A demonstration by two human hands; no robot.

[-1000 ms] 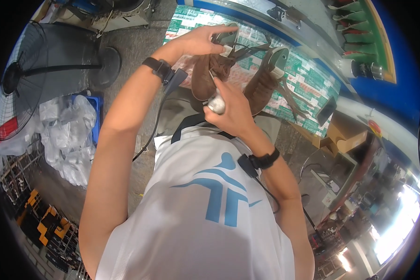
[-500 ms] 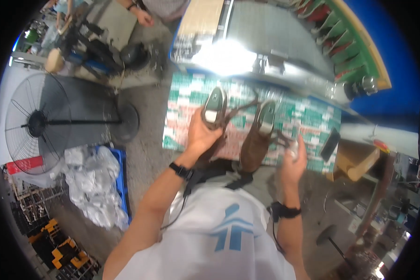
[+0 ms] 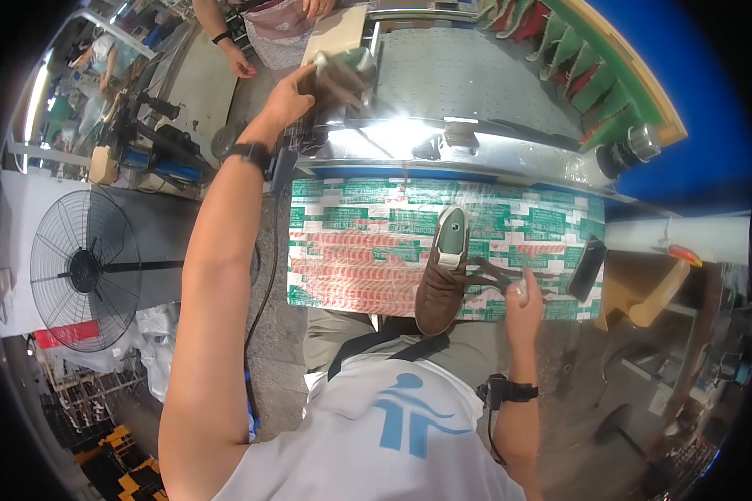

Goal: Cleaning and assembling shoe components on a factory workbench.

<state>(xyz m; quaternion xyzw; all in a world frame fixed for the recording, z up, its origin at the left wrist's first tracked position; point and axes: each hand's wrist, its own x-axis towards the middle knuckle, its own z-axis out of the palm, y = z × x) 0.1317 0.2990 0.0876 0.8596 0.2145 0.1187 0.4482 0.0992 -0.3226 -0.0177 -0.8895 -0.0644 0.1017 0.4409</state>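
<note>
My left hand is stretched far forward to the left, gripping a brown shoe with a green insole, blurred by motion, at the left end of the machine bed. A matching brown shoe lies on the patterned table covering in front of me, toe toward me. Dark laces stretch from its right side to my right hand. Those fingers are curled at a small whitish thing that I cannot identify.
Beyond the table runs a machine with a flat grey bed and a green-and-red rack. A dark phone-like slab lies at the table's right end. A fan stands left. Another person's hand is at the far left.
My left hand has carried one shoe from the table forward and left to the machine bed. The other shoe stays on the table, with my right hand still beside it.
</note>
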